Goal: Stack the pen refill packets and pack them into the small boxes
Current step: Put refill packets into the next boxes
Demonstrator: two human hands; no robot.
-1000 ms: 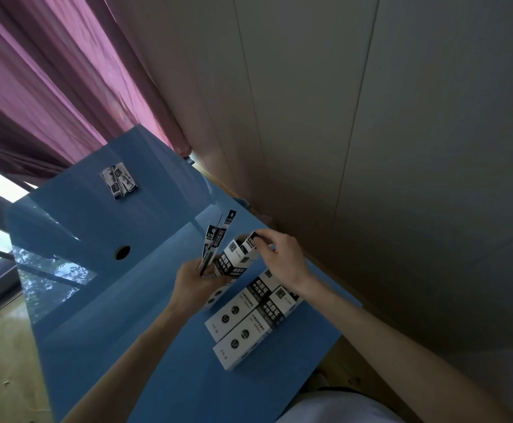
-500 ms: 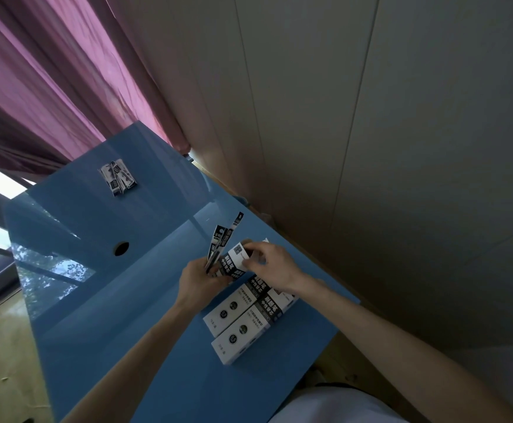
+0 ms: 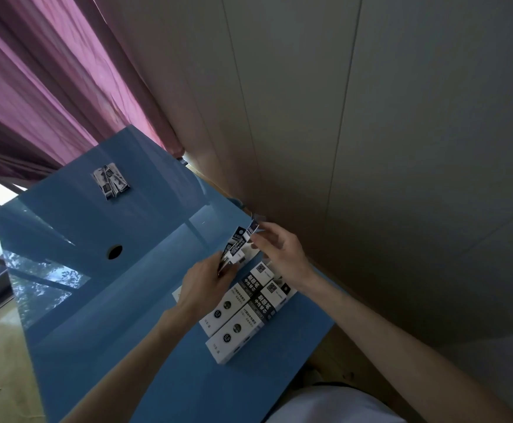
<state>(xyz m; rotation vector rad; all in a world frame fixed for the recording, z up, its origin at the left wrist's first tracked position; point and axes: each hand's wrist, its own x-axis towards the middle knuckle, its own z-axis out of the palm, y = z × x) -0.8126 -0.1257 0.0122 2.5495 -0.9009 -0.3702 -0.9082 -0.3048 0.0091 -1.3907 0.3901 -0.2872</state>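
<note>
Hands over the blue worktop [image 3: 102, 346], packets held between them.
Left hand [image 3: 205, 280], fingers curled, grips the lower end of a fanned bundle of refill packets [image 3: 236, 245]; right hand [image 3: 279, 251] pinches its top. Small boxes [image 3: 243, 319] lie just beneath; loose packets [image 3: 110, 181] lie well apart.

The blue table [image 3: 102, 300] is smooth and shiny like glass. The small boxes [image 3: 240, 328] by the hands look like smooth cardboard. The pink curtain [image 3: 35, 87] is soft cloth.
</note>
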